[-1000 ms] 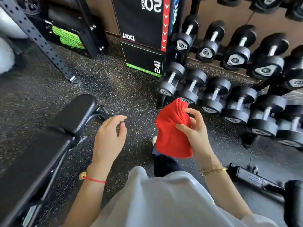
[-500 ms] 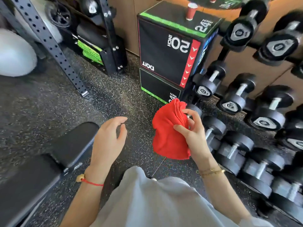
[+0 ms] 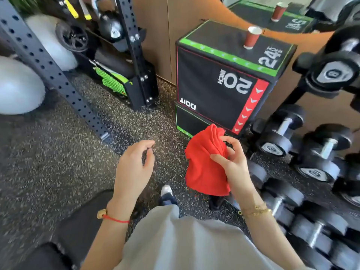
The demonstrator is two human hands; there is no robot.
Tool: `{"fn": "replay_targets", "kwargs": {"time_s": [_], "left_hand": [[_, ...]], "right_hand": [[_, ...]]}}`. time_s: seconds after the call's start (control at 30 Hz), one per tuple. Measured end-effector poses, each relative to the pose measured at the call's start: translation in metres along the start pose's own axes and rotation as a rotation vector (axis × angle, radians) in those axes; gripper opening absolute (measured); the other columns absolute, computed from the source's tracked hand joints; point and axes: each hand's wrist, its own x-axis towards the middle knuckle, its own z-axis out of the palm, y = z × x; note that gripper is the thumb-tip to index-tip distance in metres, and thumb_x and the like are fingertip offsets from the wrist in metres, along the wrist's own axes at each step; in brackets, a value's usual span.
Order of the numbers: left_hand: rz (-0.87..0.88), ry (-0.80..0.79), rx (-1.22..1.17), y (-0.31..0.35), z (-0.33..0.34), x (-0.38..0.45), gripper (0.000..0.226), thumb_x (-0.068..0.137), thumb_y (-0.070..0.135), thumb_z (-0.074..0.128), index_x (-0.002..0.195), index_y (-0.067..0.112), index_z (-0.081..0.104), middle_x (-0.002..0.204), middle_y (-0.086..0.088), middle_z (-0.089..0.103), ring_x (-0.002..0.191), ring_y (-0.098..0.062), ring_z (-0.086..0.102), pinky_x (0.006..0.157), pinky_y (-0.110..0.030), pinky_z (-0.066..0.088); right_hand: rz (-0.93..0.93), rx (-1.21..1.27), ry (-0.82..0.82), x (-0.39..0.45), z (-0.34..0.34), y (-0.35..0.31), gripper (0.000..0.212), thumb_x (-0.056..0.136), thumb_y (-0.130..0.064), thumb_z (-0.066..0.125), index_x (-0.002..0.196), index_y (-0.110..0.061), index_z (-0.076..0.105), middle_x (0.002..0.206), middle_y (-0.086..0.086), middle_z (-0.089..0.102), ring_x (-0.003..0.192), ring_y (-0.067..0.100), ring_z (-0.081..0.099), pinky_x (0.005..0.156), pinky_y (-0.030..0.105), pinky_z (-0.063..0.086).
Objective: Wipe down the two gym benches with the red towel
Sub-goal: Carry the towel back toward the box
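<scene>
My right hand (image 3: pixel 233 164) grips the bunched red towel (image 3: pixel 204 164), which hangs in front of me above the speckled floor. To its left my left hand (image 3: pixel 134 168) floats with loosely curled fingers and holds nothing. A black padded gym bench (image 3: pixel 78 227) shows at the lower left, partly cut off by the frame and by my left forearm. No second bench is in view.
A black plyo box (image 3: pixel 220 88) with a red paper cup (image 3: pixel 252 38) on top stands ahead. Dumbbells (image 3: pixel 280 133) on a rack fill the right side. A perforated rack upright (image 3: pixel 48 69), white exercise balls (image 3: pixel 17 86) and stored gear are at the left.
The view has tilted up and shifted away from the bench, which now sits lower left. Both hands keep their pose, the right one still holding the towel.
</scene>
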Motion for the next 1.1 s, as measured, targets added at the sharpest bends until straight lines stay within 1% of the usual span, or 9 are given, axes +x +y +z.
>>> {"fn": "replay_targets", "kwargs": {"time_s": [0.13, 0.2, 0.27, 0.37, 0.47, 0.57, 0.73, 0.93, 1.1], "left_hand": [[0.066, -0.033, 0.031, -0.027, -0.003, 0.102, 0.029, 0.097, 0.017, 0.053, 0.124, 0.018, 0.063, 0.119, 0.005, 0.068, 0.106, -0.013, 0.063, 0.093, -0.024, 0.048], [0.112, -0.054, 0.045, -0.036, -0.006, 0.149, 0.029, 0.097, 0.017, 0.053, 0.125, 0.017, 0.063, 0.12, 0.005, 0.067, 0.11, -0.011, 0.062, 0.097, -0.023, 0.046], [0.149, -0.079, 0.048, -0.042, -0.006, 0.191, 0.029, 0.097, 0.016, 0.053, 0.124, 0.015, 0.064, 0.12, 0.004, 0.068, 0.111, -0.011, 0.062, 0.099, -0.023, 0.047], [0.161, -0.11, 0.034, -0.05, -0.004, 0.243, 0.029, 0.098, 0.017, 0.053, 0.124, 0.015, 0.064, 0.12, 0.004, 0.067, 0.111, -0.01, 0.061, 0.099, -0.021, 0.045], [0.178, -0.136, 0.008, -0.058, 0.004, 0.288, 0.029, 0.098, 0.016, 0.053, 0.124, 0.016, 0.064, 0.119, 0.003, 0.068, 0.111, -0.013, 0.062, 0.098, -0.03, 0.05], [0.182, -0.151, 0.007, -0.067, 0.018, 0.332, 0.028, 0.097, 0.017, 0.053, 0.124, 0.017, 0.064, 0.117, 0.002, 0.068, 0.11, -0.015, 0.062, 0.097, -0.034, 0.051], [0.199, -0.158, 0.002, -0.072, 0.049, 0.413, 0.028, 0.098, 0.017, 0.053, 0.123, 0.018, 0.063, 0.117, 0.004, 0.068, 0.11, -0.014, 0.061, 0.097, -0.029, 0.048], [0.245, -0.14, -0.015, -0.053, 0.091, 0.533, 0.027, 0.096, 0.015, 0.053, 0.12, 0.016, 0.065, 0.115, 0.004, 0.069, 0.108, -0.014, 0.062, 0.096, -0.033, 0.05], [0.281, -0.155, -0.014, -0.033, 0.131, 0.63, 0.027, 0.097, 0.017, 0.052, 0.12, 0.017, 0.065, 0.116, 0.004, 0.069, 0.108, -0.013, 0.063, 0.095, -0.03, 0.05]], "right_hand": [[-0.025, 0.014, 0.042, 0.079, 0.049, -0.02, 0.052, 0.076, 0.005, 0.071, 0.111, -0.032, 0.059, 0.104, 0.018, 0.07, 0.086, 0.024, 0.063, 0.084, 0.043, 0.051], [-0.035, 0.02, 0.057, 0.114, 0.07, -0.028, 0.052, 0.076, 0.004, 0.071, 0.111, -0.033, 0.059, 0.102, 0.017, 0.07, 0.085, 0.023, 0.064, 0.083, 0.042, 0.051], [-0.04, 0.027, 0.08, 0.145, 0.087, -0.035, 0.052, 0.077, 0.004, 0.071, 0.111, -0.033, 0.059, 0.101, 0.014, 0.071, 0.084, 0.02, 0.065, 0.079, 0.037, 0.052], [-0.028, 0.043, 0.113, 0.183, 0.105, -0.041, 0.052, 0.072, -0.004, 0.073, 0.114, -0.032, 0.058, 0.098, 0.009, 0.072, 0.081, 0.015, 0.066, 0.075, 0.029, 0.053], [0.0, 0.051, 0.147, 0.222, 0.118, -0.043, 0.053, 0.068, -0.01, 0.073, 0.113, -0.033, 0.058, 0.098, 0.009, 0.072, 0.084, 0.018, 0.067, 0.078, 0.034, 0.056], [0.011, 0.041, 0.17, 0.265, 0.126, -0.042, 0.053, 0.067, -0.012, 0.073, 0.113, -0.034, 0.058, 0.101, 0.009, 0.072, 0.088, 0.023, 0.067, 0.085, 0.043, 0.054], [0.014, 0.065, 0.189, 0.348, 0.13, -0.049, 0.053, 0.068, -0.008, 0.073, 0.113, -0.03, 0.059, 0.103, 0.016, 0.071, 0.087, 0.025, 0.066, 0.084, 0.044, 0.055], [-0.013, 0.083, 0.227, 0.471, 0.123, -0.072, 0.051, 0.077, 0.006, 0.07, 0.111, -0.03, 0.059, 0.093, 0.006, 0.071, 0.082, 0.019, 0.065, 0.079, 0.038, 0.053], [-0.05, 0.091, 0.256, 0.571, 0.112, -0.102, 0.051, 0.077, 0.008, 0.069, 0.11, -0.029, 0.058, 0.092, 0.005, 0.069, 0.08, 0.017, 0.063, 0.074, 0.031, 0.053]]}}
